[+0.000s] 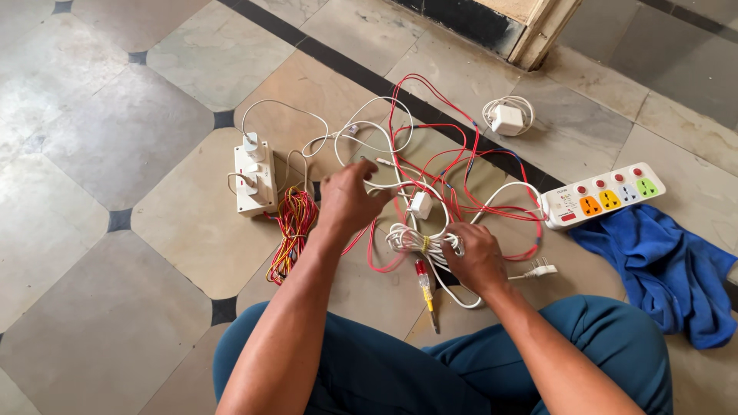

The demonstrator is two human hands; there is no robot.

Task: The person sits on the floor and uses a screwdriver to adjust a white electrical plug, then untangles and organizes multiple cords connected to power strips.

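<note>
Tiled floor (115, 138) carries tangled wires. Right hand (478, 257) grips the coiled white cable (419, 242) beneath it; left hand (350, 201), fingers loosely curled, pinches a white wire (392, 185) just beyond.

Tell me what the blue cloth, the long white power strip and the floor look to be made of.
Blue cloth: soft woven or knit fabric, matte, lying in loose folds. Long white power strip: probably moulded plastic, smooth, slightly glossy, with coloured sockets. Floor: stone-like tiles, mottled grey and beige, faintly reflective, with dark inlays.
</note>
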